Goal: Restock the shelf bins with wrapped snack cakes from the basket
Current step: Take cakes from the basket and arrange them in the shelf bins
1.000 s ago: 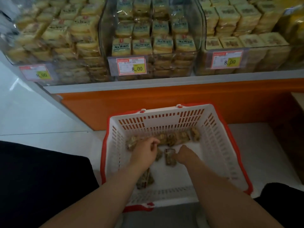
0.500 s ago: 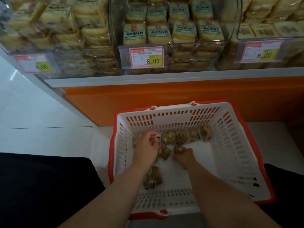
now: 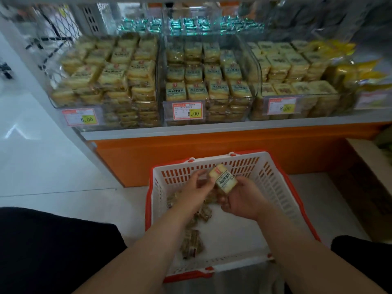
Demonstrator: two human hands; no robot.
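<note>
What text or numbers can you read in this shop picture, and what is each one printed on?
"8.00": left price tag.
"8.00": middle price tag.
"8.00", blurred: right price tag.
Small print on all three tags: too blurred to read.
Dark characters on the label of the cake held in both hands: too blurred to read.
Labels on the packs in the bins: too blurred to read.

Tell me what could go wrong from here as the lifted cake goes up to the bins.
The wrapped snack cake is held above the basket between the left hand and right hand; a loose hold could drop it. The middle bin already looks stacked near its rim, so another cake might slide off. Bin contents look alike, so misplacing is possible.
</note>
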